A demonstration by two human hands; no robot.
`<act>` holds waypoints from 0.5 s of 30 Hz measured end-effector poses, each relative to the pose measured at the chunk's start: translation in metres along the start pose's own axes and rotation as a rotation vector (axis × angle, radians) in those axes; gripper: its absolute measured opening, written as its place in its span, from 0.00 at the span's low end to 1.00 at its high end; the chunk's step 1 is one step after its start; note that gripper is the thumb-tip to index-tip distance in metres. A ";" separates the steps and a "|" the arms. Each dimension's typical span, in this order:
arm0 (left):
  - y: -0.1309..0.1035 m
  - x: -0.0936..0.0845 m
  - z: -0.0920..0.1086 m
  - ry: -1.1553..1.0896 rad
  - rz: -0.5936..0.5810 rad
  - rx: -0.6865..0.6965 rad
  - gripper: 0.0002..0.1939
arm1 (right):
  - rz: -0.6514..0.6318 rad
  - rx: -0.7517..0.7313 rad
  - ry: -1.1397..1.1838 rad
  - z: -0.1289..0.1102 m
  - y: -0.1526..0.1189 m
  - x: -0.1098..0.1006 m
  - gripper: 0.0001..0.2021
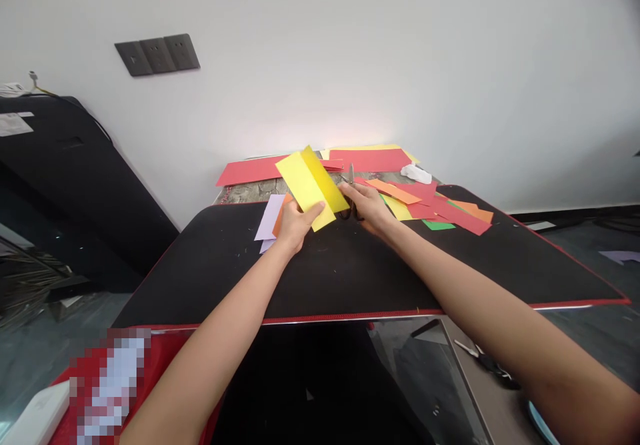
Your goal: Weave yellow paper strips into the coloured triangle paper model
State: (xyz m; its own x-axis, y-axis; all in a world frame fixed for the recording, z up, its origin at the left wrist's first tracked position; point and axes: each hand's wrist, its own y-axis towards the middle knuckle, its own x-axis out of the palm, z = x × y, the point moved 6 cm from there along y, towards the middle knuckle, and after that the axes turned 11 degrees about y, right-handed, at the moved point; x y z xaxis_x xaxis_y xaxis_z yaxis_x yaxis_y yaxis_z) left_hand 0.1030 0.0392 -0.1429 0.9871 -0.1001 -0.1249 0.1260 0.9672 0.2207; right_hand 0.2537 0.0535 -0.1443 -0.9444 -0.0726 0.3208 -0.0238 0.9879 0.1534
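A folded sheet of yellow paper [306,181] is held up over the table, its two halves standing partly apart. My left hand [296,225] is closed on its lower left part, thumb on the front face. My right hand [367,205] is closed round a pair of scissors [351,173], blades pointing up, beside the right edge of the yellow paper. Whether the right fingers also touch the paper I cannot tell. Behind my left hand lie pieces of lilac paper [269,218] and an orange piece, partly hidden.
A black mat [320,278] with red edging covers the table. Red sheets [370,160] lie along the wall. Right of my right hand are loose red, orange, yellow and green strips [460,215] and a crumpled white tissue [416,174]. A black cabinet [75,165] stands at left.
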 end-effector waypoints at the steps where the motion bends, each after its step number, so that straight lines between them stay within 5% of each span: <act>1: 0.000 -0.002 0.001 -0.041 0.009 -0.007 0.17 | 0.025 0.014 0.027 0.001 0.003 -0.004 0.13; 8: 0.000 -0.006 0.002 -0.249 0.030 -0.058 0.17 | 0.191 -0.004 0.182 -0.014 0.019 -0.041 0.16; 15: 0.003 -0.007 -0.002 -0.343 0.047 -0.075 0.17 | 0.212 -0.269 0.089 -0.034 0.016 -0.039 0.08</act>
State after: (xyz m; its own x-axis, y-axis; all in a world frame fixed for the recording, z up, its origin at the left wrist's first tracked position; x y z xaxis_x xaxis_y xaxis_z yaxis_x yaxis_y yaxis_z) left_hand 0.0965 0.0433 -0.1437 0.9690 -0.1154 0.2183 0.0846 0.9858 0.1453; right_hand 0.3014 0.0672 -0.1223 -0.8863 0.1067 0.4507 0.2683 0.9115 0.3118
